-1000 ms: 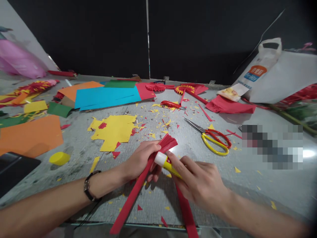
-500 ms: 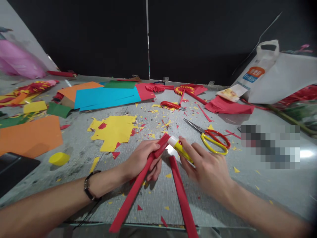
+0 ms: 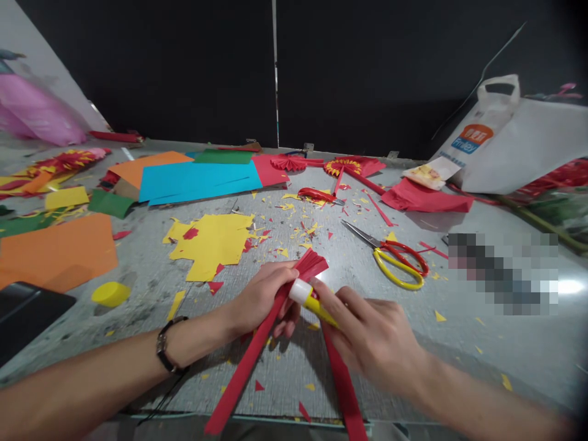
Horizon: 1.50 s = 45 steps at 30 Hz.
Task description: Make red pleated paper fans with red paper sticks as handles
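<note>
Right hand (image 3: 372,343) presses glue stick (image 3: 312,298) onto pleated red strip (image 3: 275,318).

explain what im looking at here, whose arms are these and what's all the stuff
One camera, worn on a person's head, looks down at their own two bare hands over a grey table. The left hand, with a watch on its wrist, grips a pleated red paper strip. The right hand holds a yellow glue stick, its white tip against the strip's fanned top. A second red strip lies under the right hand. Beyond lie yellow-handled scissors, a yellow cap, coloured paper sheets, scraps and a white bag.
</note>
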Each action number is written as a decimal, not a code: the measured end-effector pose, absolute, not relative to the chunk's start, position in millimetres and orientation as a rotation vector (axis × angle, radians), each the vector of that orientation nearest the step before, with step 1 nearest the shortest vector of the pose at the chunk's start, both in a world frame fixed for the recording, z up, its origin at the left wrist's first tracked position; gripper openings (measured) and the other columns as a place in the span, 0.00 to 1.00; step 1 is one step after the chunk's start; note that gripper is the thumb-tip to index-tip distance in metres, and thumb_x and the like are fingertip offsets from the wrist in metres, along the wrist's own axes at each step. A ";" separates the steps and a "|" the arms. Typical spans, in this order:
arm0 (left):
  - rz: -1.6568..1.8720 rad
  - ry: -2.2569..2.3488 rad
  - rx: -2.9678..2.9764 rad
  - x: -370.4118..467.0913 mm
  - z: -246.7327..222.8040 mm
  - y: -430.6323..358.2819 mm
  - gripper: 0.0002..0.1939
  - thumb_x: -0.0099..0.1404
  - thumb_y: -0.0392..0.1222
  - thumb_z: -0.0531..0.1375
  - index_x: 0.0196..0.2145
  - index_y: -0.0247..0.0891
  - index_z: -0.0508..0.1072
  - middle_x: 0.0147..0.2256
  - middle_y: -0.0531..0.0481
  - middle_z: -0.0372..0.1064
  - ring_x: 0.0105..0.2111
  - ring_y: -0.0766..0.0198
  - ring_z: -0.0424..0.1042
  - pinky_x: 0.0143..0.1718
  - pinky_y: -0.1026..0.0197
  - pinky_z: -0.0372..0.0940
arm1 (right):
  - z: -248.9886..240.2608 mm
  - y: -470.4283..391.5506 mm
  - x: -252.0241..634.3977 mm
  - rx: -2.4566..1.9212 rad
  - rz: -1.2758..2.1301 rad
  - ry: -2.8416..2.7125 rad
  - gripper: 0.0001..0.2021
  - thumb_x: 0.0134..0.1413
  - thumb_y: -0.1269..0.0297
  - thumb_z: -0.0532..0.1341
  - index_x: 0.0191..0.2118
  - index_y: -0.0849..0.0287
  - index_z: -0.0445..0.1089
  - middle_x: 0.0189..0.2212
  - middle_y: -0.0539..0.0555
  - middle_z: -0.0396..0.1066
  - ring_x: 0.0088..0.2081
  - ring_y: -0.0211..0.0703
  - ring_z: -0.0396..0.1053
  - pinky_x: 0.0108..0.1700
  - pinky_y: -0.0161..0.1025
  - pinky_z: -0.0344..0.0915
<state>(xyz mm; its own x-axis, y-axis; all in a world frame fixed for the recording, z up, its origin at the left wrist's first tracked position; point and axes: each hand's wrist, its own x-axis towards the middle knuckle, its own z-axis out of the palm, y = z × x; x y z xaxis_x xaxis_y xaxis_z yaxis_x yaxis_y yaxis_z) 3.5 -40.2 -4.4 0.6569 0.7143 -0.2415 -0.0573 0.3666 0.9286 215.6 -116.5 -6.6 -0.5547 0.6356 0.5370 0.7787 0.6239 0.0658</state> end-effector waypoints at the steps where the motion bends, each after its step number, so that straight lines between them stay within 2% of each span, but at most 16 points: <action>1: 0.544 0.735 1.097 3.5 -4.2 -40.4 0.19 0.73 0.49 0.53 0.26 0.38 0.67 0.13 0.55 0.63 0.12 0.64 0.68 0.11 0.70 0.59 | -6.5 -117.8 214.2 -1.099 -0.392 -2.389 0.20 0.74 0.70 0.49 0.64 0.68 0.66 0.33 0.52 0.77 0.20 0.40 0.70 0.19 0.41 0.61; 7: 0.571 0.665 1.107 4.3 -3.9 -39.5 0.21 0.72 0.48 0.53 0.22 0.39 0.65 0.12 0.53 0.62 0.12 0.65 0.67 0.12 0.70 0.60 | -7.1 -113.7 218.7 -1.166 -0.424 -2.344 0.20 0.73 0.69 0.50 0.63 0.67 0.68 0.32 0.52 0.77 0.19 0.38 0.68 0.20 0.40 0.60; 12: 0.532 0.624 1.162 3.1 -5.6 -37.7 0.24 0.74 0.47 0.49 0.20 0.39 0.64 0.15 0.45 0.69 0.10 0.67 0.64 0.12 0.69 0.57 | -7.9 -103.6 228.0 -1.345 -0.566 -2.214 0.19 0.76 0.63 0.54 0.64 0.66 0.69 0.30 0.50 0.75 0.19 0.36 0.65 0.19 0.39 0.53; 19: 0.522 0.642 1.182 2.7 -4.4 -38.1 0.25 0.75 0.46 0.48 0.19 0.39 0.63 0.14 0.43 0.70 0.10 0.67 0.63 0.12 0.69 0.56 | -7.9 -99.3 231.4 -1.440 -0.641 -2.168 0.19 0.76 0.61 0.55 0.62 0.65 0.72 0.30 0.50 0.75 0.19 0.36 0.65 0.19 0.39 0.52; 28: 0.537 0.635 1.166 4.0 -4.3 -38.4 0.25 0.74 0.47 0.49 0.19 0.39 0.63 0.14 0.45 0.69 0.10 0.68 0.63 0.12 0.70 0.57 | -8.2 -103.0 229.3 -1.369 -0.624 -2.207 0.19 0.77 0.63 0.54 0.62 0.67 0.71 0.29 0.50 0.74 0.18 0.36 0.64 0.19 0.40 0.53; 33: 0.576 0.684 1.098 4.7 -3.4 -39.9 0.19 0.71 0.47 0.52 0.24 0.39 0.65 0.12 0.54 0.62 0.11 0.64 0.68 0.12 0.70 0.60 | -7.6 -113.4 218.9 -1.180 -0.499 -2.328 0.19 0.75 0.71 0.48 0.64 0.67 0.67 0.32 0.51 0.75 0.18 0.38 0.67 0.20 0.41 0.59; 42: 0.546 0.793 1.132 3.3 0.2 -43.2 0.18 0.73 0.49 0.52 0.29 0.38 0.71 0.14 0.52 0.68 0.11 0.65 0.67 0.10 0.71 0.60 | -10.0 -121.0 212.8 -1.077 -0.417 -2.455 0.22 0.74 0.72 0.49 0.68 0.69 0.59 0.34 0.53 0.75 0.23 0.43 0.70 0.20 0.43 0.61; 45: 0.551 0.769 1.120 3.4 -2.2 -41.7 0.21 0.73 0.49 0.52 0.25 0.38 0.68 0.14 0.52 0.67 0.11 0.65 0.68 0.11 0.70 0.61 | -9.6 -119.2 214.7 -1.103 -0.406 -2.428 0.21 0.74 0.73 0.48 0.67 0.68 0.61 0.33 0.53 0.75 0.21 0.42 0.69 0.20 0.42 0.61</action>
<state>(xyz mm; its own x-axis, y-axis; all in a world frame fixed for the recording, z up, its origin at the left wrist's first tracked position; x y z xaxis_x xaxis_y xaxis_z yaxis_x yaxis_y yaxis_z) 3.4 -41.7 -2.2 0.6273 0.7326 -0.2643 -0.0155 0.3511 0.9362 214.7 -119.2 -9.6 -0.5845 0.6359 0.5040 0.7653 0.6384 0.0821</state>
